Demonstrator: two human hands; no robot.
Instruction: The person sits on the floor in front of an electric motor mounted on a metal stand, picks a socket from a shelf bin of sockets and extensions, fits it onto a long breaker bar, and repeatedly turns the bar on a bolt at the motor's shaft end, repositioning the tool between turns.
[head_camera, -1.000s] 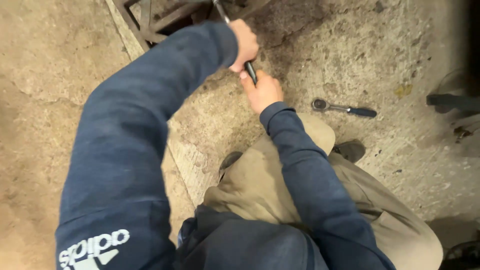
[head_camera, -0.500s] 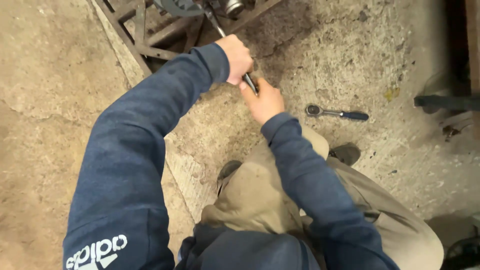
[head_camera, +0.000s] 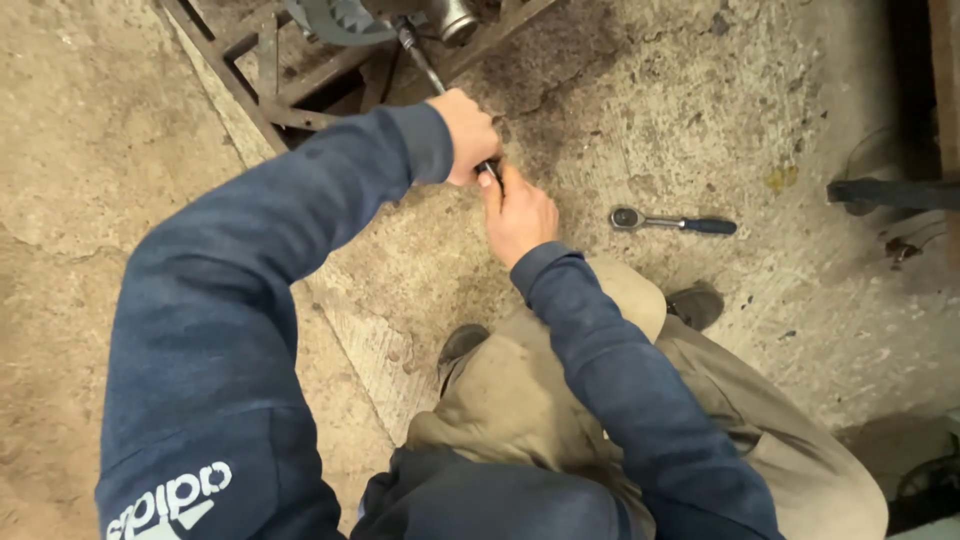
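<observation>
Under both hands (head_camera: 495, 170), tool handle (head_camera: 489, 168) mostly hidden.

Count:
- 2 hands: left hand (head_camera: 468, 135) and right hand (head_camera: 520, 212), both closed on 1 long tool handle (head_camera: 425, 66).
- 1 ratchet (head_camera: 672, 222), lying loose on the floor (head_camera: 120, 180).
- 1 metal frame (head_camera: 275, 85) at top.
- 1 grey machine part (head_camera: 335, 18) inside it.
- 2 shoes: one (head_camera: 462, 342) left, one (head_camera: 697, 304) right.
</observation>
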